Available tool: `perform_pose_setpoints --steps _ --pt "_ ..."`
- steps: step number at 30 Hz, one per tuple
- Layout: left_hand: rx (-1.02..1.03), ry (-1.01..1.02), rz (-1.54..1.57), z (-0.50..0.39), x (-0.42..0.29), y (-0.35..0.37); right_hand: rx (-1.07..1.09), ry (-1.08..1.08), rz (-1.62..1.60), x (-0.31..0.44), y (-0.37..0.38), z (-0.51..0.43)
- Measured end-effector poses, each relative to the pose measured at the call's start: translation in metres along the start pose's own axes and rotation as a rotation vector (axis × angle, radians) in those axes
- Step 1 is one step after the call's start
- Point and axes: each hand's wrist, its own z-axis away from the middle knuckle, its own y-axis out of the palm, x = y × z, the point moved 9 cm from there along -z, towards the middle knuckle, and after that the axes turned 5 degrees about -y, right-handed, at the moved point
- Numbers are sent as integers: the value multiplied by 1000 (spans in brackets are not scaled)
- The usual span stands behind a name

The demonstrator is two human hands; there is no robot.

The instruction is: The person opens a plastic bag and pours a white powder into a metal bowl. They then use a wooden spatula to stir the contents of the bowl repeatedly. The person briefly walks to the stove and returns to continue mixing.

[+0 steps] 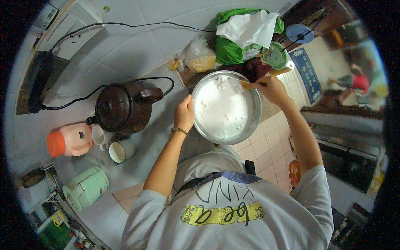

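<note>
A round metal bowl (257, 117) holds white powder (222, 106) with small lumps. My left hand (184, 115) grips the bowl's left rim, the thumb along the edge. At the upper right rim, my right hand (271, 89) holds a small yellowish-brown object (247, 84), perhaps a spoon or scoop; its exact kind cannot be told. Beside it, clear plastic or something glossy lies against the powder at the top of the bowl. Dark red cloth (257, 69) lies just beyond the bowl, near my right hand.
Left of the bowl stand a dark brown electric pot (125, 107) with a cord, two white cups (118, 152), an orange-lidded jug (73, 140) and a green container (87, 187). Beyond are a tied plastic bag (200, 57), a green bag (225, 51) and a green cup (276, 56). Another person is at far right.
</note>
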Motion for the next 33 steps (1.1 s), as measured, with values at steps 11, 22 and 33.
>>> perform_pose_setpoints --steps 11,22,33 --pt "12 29 6 1 -7 -3 40 246 -387 -18 27 75" --pt "50 5 42 -2 -5 0 -55 -17 283 37 -17 88" --pt "21 -22 -22 2 -11 -4 -12 177 271 -5 23 85"
